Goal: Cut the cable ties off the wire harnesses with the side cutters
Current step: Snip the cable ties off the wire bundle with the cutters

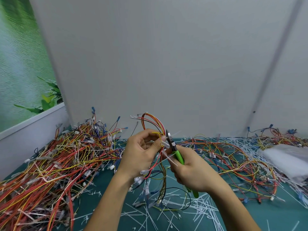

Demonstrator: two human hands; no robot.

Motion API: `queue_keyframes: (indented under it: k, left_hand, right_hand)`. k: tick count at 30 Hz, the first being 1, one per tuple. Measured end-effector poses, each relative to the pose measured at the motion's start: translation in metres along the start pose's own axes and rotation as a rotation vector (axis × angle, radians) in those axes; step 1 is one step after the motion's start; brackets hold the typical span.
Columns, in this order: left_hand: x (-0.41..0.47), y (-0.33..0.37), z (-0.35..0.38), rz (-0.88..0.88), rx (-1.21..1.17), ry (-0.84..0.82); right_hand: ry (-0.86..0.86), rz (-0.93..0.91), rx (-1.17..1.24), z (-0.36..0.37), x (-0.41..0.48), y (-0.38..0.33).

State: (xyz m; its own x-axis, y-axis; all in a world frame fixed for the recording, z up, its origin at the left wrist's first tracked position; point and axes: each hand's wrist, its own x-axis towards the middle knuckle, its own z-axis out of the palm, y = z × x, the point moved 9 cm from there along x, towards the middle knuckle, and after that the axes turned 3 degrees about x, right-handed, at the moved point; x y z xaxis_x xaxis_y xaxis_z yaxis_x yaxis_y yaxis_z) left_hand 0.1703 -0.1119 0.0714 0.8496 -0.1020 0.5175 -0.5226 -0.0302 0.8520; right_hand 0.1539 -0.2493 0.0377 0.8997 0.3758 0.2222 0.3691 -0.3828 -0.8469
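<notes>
Right hand [191, 169] gripping side cutters [173, 145], fingers curling round green handles; long axis leaning, nose pointing up-left. Left hand [140, 152] pinching wire harness [150, 120].

- The left hand [141, 152] is raised at the middle of the view, its palm turned partly towards the person. Its fingers are curled over, and the thumb is pressed against the wire harness [150, 120] it grips.
- The left forearm comes up from the lower edge, slanting up and to the right, bare to the wrist.
- The right hand [191, 170] sits just right of the left and a little lower. Its back faces the camera, and its fingers are wrapped round the green handles of the side cutters [179, 157].
- The right forearm enters from the lower right, slanting up and to the left, also bare.
- The two hands are close together, thumbs nearest each other.
</notes>
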Motion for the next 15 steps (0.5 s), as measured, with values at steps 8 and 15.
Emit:
queue_keyframes:
  k: [8, 15]
  left_hand:
    - [-0.0003, 0.0019, 0.0032, 0.014, 0.028, -0.025]
    - [-0.0006, 0.0023, 0.0037, 0.011, 0.034, -0.025]
  right_hand:
    - [-0.036, 0.005, 0.008, 0.0042, -0.0024, -0.0073]
    - [-0.006, 0.027, -0.05, 0.0003, -0.0017, -0.0074]
